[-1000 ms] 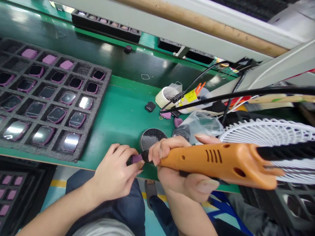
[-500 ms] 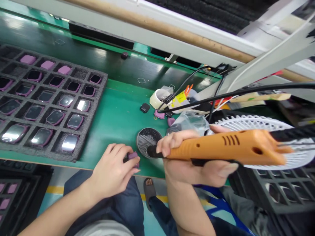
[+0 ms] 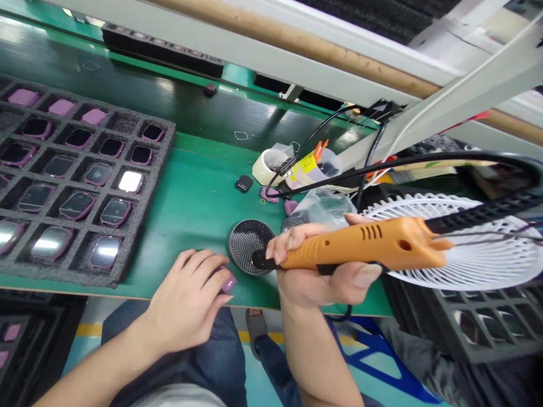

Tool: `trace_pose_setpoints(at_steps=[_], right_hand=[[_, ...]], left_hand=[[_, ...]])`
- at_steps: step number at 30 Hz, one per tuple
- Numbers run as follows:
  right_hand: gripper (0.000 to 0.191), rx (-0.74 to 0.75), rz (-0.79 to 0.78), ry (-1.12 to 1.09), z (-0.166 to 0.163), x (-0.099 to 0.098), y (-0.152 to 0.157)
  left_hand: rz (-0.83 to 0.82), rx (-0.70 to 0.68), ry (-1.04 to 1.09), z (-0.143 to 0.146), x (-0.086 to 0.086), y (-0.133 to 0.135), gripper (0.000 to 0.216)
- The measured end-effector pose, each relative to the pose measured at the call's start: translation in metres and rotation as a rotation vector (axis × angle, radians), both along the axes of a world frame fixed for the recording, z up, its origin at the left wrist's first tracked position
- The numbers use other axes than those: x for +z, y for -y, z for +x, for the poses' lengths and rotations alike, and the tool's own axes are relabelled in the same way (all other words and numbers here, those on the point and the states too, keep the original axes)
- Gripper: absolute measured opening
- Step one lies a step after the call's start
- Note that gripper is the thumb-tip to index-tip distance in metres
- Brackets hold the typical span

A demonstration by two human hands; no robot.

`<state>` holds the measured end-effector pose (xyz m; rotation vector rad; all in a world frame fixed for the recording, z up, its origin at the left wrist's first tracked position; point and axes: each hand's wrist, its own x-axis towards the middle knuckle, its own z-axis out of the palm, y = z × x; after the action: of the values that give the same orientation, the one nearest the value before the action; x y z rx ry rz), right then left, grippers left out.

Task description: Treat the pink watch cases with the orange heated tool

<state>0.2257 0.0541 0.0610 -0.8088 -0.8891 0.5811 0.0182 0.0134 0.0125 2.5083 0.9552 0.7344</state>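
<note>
My left hand [image 3: 190, 297] is closed over a small purple watch case [image 3: 228, 282], pressing it down on the green bench mat [image 3: 199, 198] near the front edge. My right hand [image 3: 314, 265] grips an orange electric screwdriver [image 3: 360, 246], held almost level. Its black tip [image 3: 259, 260] hangs over a round black mesh dish [image 3: 248, 249], just right of the case and apart from it. A black cable [image 3: 424, 161] runs from the screwdriver's rear up to the right.
A dark foam tray [image 3: 161, 164] with several purple watch units fills the left. Behind the dish lie a tape roll [image 3: 267, 164], a small black part [image 3: 244, 183], plastic bags and loose purple pieces. A white fan [image 3: 458, 243] stands at the right. A conveyor [image 3: 169, 102] runs behind.
The screwdriver tip has come off the purple case and moved right, over the mesh dish. My left hand has lowered the case onto the mat.
</note>
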Motion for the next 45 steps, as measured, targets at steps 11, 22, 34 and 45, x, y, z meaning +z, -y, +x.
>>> trace_pose_setpoints(at_steps=[11, 22, 34, 45], right_hand=[[0.052, -0.016, -0.027, -0.023, -0.003, 0.001, 0.001], [0.047, 0.042, 0.001, 0.004, 0.000, 0.008, 0.006], [0.051, 0.243, -0.070, -0.010, -0.020, 0.023, 0.025], [0.048, 0.310, -0.096, 0.004, -0.018, 0.023, 0.023]], left_hand=[[0.024, -0.004, 0.054, -0.001, -0.003, 0.001, 0.020], [0.058, -0.012, 0.050, -0.001, -0.004, 0.000, 0.026], [0.096, 0.020, 0.081, 0.001, -0.006, 0.001, 0.019], [0.088, 0.025, 0.085, 0.001, -0.009, 0.001, 0.020]])
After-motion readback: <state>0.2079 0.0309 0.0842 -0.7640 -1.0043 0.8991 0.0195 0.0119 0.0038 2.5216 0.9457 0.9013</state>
